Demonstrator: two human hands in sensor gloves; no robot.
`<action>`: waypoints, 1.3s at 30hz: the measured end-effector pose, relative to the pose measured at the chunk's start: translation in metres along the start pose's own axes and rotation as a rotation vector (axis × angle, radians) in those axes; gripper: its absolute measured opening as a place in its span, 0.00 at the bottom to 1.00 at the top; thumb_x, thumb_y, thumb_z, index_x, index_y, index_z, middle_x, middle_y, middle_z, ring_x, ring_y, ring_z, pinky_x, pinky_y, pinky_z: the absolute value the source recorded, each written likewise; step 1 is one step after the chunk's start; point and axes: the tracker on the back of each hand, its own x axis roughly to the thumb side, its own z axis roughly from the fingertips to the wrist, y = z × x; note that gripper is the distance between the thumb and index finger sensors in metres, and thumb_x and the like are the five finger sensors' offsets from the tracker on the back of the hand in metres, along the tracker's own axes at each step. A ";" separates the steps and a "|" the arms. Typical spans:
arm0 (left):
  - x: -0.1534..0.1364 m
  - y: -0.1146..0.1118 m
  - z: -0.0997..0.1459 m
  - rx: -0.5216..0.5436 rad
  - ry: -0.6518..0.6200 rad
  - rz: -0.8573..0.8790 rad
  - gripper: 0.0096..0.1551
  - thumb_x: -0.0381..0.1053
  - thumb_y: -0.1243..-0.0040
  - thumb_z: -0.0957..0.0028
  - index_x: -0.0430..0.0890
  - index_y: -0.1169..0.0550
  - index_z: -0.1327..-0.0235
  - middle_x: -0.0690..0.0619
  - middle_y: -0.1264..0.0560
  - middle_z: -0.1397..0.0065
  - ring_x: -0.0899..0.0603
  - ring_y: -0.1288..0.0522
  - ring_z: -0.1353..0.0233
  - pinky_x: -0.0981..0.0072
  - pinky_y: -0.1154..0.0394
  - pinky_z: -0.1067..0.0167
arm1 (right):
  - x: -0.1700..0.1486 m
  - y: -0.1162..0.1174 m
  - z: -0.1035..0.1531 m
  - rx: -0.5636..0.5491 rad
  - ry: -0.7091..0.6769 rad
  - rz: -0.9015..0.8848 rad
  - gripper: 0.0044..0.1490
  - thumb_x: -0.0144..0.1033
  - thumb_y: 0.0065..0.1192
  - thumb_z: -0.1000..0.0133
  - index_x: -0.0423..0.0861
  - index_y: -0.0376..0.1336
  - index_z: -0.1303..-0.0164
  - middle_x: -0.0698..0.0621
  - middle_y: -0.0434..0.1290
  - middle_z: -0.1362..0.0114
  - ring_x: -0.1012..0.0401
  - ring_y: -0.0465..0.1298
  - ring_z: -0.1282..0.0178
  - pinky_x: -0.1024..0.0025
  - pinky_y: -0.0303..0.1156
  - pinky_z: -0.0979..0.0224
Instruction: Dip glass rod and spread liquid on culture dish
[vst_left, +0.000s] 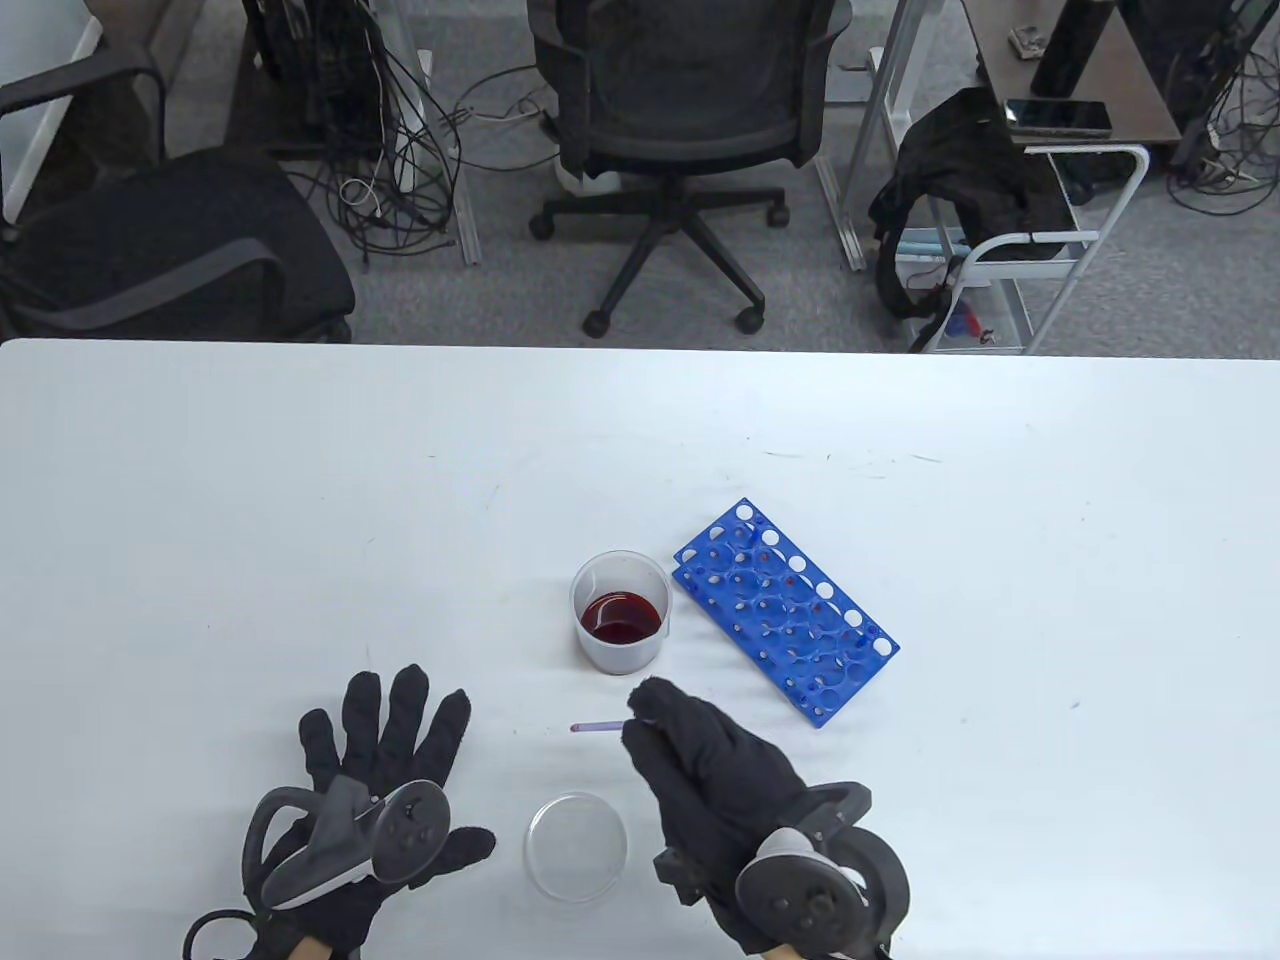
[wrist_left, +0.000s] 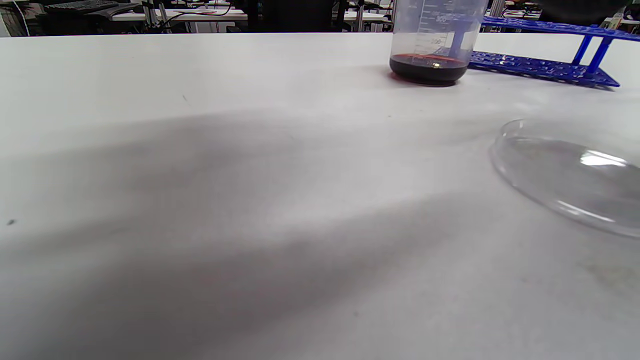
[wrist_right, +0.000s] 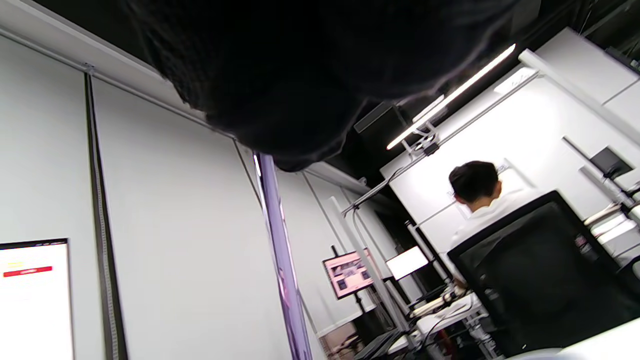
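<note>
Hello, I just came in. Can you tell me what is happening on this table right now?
A person in black sensor gloves is working with lab items. The right hand holds a thin glass rod, its reddish tip pointing left above the table. The left hand rests flat with fingers spread and holds nothing. A beaker with dark red liquid stands behind the rod, beside a blue rack. The clear dish sits between the hands and looks clean.

Table (vst_left: 300, 500): matt white, faintly scuffed. Culture dish (vst_left: 576, 846): clear, glossy. Beaker (vst_left: 620, 611): translucent plastic, rack (vst_left: 785, 611) at its 3 o'clock: glossy blue plastic. Gloves: matt black knit.
</note>
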 end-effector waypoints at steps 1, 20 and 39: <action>0.000 0.000 0.000 0.001 -0.001 0.001 0.69 0.84 0.57 0.57 0.54 0.73 0.20 0.36 0.74 0.15 0.18 0.71 0.18 0.14 0.63 0.30 | 0.003 0.006 0.004 0.015 -0.005 -0.014 0.26 0.44 0.67 0.41 0.44 0.70 0.37 0.46 0.82 0.45 0.67 0.83 0.64 0.77 0.84 0.64; 0.013 0.006 0.012 0.175 -0.041 -0.010 0.70 0.83 0.54 0.59 0.50 0.64 0.13 0.38 0.67 0.12 0.25 0.65 0.14 0.25 0.59 0.23 | 0.008 0.096 0.049 0.175 -0.117 -0.086 0.26 0.47 0.66 0.42 0.48 0.69 0.36 0.50 0.81 0.44 0.68 0.83 0.64 0.78 0.83 0.63; 0.052 0.015 0.050 0.817 -0.148 0.029 0.27 0.63 0.39 0.47 0.47 0.17 0.45 0.55 0.16 0.45 0.44 0.17 0.52 0.58 0.19 0.48 | 0.002 0.096 0.051 0.181 -0.084 -0.087 0.27 0.47 0.64 0.42 0.44 0.69 0.39 0.48 0.82 0.47 0.68 0.83 0.65 0.77 0.83 0.64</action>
